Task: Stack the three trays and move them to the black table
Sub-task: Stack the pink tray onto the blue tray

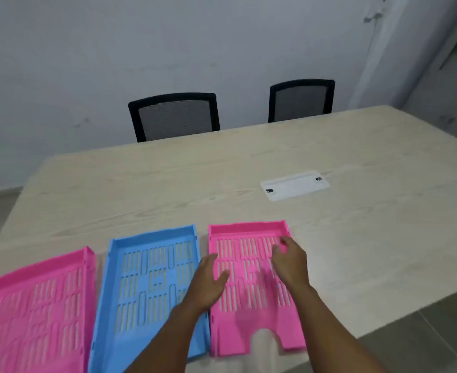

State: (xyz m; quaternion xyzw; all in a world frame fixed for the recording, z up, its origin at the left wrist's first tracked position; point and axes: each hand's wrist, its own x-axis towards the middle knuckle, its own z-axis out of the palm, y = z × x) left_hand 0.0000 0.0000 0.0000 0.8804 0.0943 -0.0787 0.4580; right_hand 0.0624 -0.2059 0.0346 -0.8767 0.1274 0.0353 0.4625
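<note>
Three slotted plastic trays lie side by side along the near edge of a light wooden table. A pink tray is at the left, a blue tray in the middle, and a second pink tray at the right. My left hand hovers open over the left edge of the right pink tray, between it and the blue one. My right hand is over that tray's right side, fingers curled loosely near its rim; it holds nothing that I can see. No black table is in view.
A white cable cover plate is set into the tabletop beyond the trays. Two black mesh office chairs stand at the far side against a pale wall. Grey floor tiles show at the lower right.
</note>
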